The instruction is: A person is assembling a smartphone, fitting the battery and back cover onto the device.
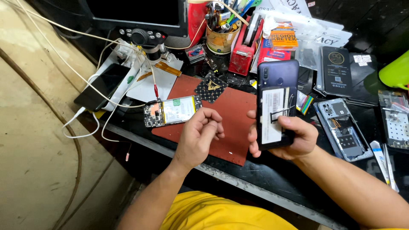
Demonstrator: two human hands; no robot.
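My right hand [294, 138] holds a dark blue phone back cover [277, 89] upright, with a white label and a small metal card tray on its face. My thumb presses the tray against the cover. My left hand [200, 134] hovers over the red work mat [230, 123] with fingertips pinched together; whether something tiny sits between them I cannot tell. An opened phone [172, 111] with its battery and circuit board exposed lies on the mat's left edge, just beyond my left hand.
A cluttered black bench [272, 179] holds a stripped grey phone frame [343, 130], dark phones at right, a red tape dispenser [243, 47], a tin of tools [221, 36], a microscope [147, 40], a black phone [102, 87] on white cables, tweezers [385, 164].
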